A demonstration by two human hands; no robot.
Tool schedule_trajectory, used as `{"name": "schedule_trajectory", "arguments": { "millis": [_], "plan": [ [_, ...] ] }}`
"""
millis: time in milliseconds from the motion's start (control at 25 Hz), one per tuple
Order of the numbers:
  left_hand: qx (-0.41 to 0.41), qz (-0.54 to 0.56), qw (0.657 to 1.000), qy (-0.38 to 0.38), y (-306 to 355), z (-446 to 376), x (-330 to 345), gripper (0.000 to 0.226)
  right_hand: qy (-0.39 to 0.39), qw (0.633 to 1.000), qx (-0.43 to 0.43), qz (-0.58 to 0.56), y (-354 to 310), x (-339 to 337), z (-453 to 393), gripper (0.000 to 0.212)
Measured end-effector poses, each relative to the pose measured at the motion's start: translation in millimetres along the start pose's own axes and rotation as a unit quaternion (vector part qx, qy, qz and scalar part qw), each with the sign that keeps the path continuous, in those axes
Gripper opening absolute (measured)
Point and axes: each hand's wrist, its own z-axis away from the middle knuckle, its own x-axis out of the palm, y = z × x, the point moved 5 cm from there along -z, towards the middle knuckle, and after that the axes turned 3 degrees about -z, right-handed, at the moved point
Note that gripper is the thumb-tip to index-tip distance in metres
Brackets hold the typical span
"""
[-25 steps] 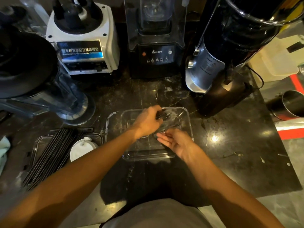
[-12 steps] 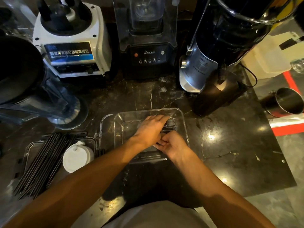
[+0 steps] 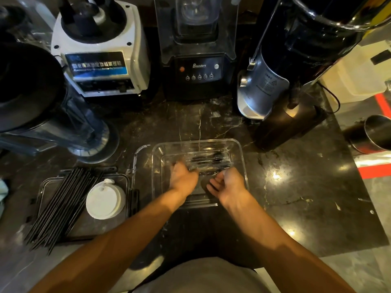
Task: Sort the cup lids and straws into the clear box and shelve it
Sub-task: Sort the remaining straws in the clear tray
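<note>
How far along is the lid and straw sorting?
Early. Done: a few wrapped straws lie in the clear box. In hand: left hand and right hand are inside the box by those straws; grip unclear, blurred. Left: the straw pile and white cup lids sit on the tray; box unshelved.

I see one clear box point(image 3: 240, 153), one stack of white lids point(image 3: 105, 200), two bunches of black straws point(image 3: 59, 206), and three blenders point(image 3: 99, 51).
</note>
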Motion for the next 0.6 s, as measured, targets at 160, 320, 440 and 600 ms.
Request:
{"name": "schedule_trajectory", "arguments": {
  "millis": [160,320,440,600],
  "plan": [
    [0.038,0.041,0.998,-0.016,11.9,-0.2,-0.7,0.025,-0.020,0.997,-0.018,-0.070,-10.7,4.4,-6.9,0.028],
    [0.037,0.055,0.998,0.008,11.0,-4.8,-7.1,0.015,-0.028,0.998,-0.021,-0.054,-9.1,3.3,-4.9,0.030],
    [0.041,0.063,0.997,0.000,11.4,-0.3,-11.3,0.017,-0.029,0.998,-0.011,-0.052,-0.9,0.4,-9.5,0.033],
    [0.099,0.057,0.992,-0.051,26.3,22.6,-29.8,0.024,-0.058,0.997,-0.028,-0.049,1.4,-1.1,5.2,0.028]
  ]
}}
